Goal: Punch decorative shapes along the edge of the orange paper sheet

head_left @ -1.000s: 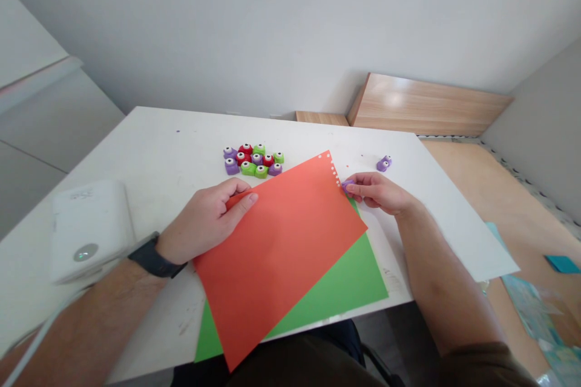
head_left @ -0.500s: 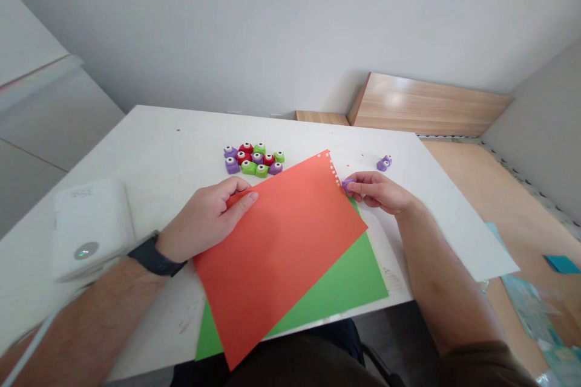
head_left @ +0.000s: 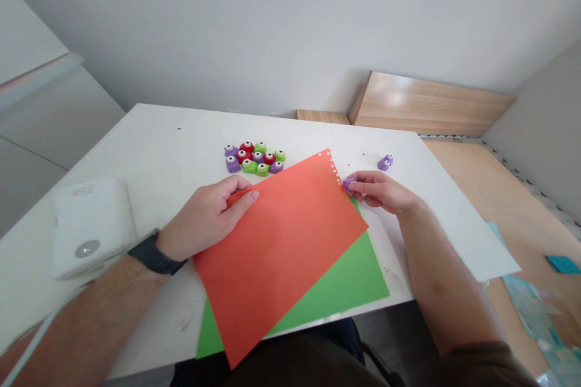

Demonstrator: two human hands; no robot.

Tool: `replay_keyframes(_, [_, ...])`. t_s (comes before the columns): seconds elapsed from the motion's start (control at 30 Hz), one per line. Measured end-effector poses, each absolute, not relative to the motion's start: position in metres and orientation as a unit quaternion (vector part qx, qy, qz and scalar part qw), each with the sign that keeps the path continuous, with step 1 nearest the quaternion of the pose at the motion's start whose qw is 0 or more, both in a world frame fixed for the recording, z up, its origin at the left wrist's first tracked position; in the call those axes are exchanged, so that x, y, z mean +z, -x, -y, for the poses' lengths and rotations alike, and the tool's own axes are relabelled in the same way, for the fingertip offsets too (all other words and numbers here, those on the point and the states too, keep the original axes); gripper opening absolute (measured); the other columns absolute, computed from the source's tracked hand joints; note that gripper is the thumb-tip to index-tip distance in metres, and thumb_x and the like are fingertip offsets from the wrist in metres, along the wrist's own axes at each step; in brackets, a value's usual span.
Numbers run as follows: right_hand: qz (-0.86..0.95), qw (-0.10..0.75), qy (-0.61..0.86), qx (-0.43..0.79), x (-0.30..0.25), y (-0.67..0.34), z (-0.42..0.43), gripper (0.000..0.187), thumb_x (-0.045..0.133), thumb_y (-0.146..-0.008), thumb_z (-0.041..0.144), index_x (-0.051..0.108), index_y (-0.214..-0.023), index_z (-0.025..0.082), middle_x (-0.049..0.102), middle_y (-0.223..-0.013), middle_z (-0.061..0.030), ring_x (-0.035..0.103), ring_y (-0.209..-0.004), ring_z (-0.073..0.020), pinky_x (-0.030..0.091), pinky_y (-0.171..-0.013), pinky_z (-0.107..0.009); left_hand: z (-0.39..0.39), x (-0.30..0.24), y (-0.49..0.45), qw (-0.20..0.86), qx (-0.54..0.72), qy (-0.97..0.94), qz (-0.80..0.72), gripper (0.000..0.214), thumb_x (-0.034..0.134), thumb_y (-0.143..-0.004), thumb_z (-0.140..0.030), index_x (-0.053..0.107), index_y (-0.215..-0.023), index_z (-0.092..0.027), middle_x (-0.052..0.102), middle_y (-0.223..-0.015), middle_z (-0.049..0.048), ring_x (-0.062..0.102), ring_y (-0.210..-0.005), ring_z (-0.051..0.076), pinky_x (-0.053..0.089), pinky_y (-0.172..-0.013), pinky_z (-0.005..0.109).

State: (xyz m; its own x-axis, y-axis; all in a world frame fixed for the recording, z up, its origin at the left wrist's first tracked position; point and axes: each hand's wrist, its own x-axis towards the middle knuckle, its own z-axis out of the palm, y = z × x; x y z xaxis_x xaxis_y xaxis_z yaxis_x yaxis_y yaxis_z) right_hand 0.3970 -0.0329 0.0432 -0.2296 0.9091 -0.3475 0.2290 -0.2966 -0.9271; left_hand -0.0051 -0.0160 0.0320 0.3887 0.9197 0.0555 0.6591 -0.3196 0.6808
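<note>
My left hand (head_left: 220,211) pinches the upper left edge of an orange sheet of paper (head_left: 285,248), thumb on top. Between thumb and fingers, my right hand (head_left: 381,190) grips a small purple craft punch (head_left: 349,184) at the sheet's right edge. A row of small punched holes runs along that edge from the top corner down to the punch. Beneath the orange sheet lies a green sheet of paper (head_left: 336,290), partly covered.
Several purple, red and green craft punches (head_left: 249,165) cluster behind the orange sheet. Two more purple punches (head_left: 385,162) stand at the right of the white table (head_left: 177,151). A white device (head_left: 93,227) with a cable sits at left.
Both hands keep their hold on the sheet and the punch, almost still. The whole view has shifted very slightly.
</note>
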Motion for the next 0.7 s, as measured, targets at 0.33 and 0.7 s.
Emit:
replay_keyframes(0.33, [0.527,0.282,0.556,0.578,0.0447,-0.3955,0.0333,0.043,0.086,-0.079,0.056,0.078,-0.099,0.019,0.07,-0.087,-0.0059,0.043,-0.061,-0.0107,0.018,-0.048,-0.028,0.0161,0.0345,0.0038,0.298,0.225,-0.778,-0.506,0.033,0.056,-0.104,-0.058,0.067,-0.101,-0.026,0.074,-0.084,-0.005,0.067,-0.075,0.017,0.048,-0.072,0.027])
replay_keyframes(0.7, [0.525,0.289,0.548,0.584,0.0409,-0.399,0.0319,0.043,0.084,-0.083,0.055,0.076,-0.104,0.018,0.071,-0.095,-0.0075,0.047,-0.066,-0.0118,0.018,-0.049,-0.028,0.0165,0.033,0.006,0.292,0.221,-0.781,-0.505,0.035,0.055,-0.104,-0.059,0.066,-0.1,-0.026,0.072,-0.08,-0.0047,0.063,-0.071,0.016,0.046,-0.069,0.027])
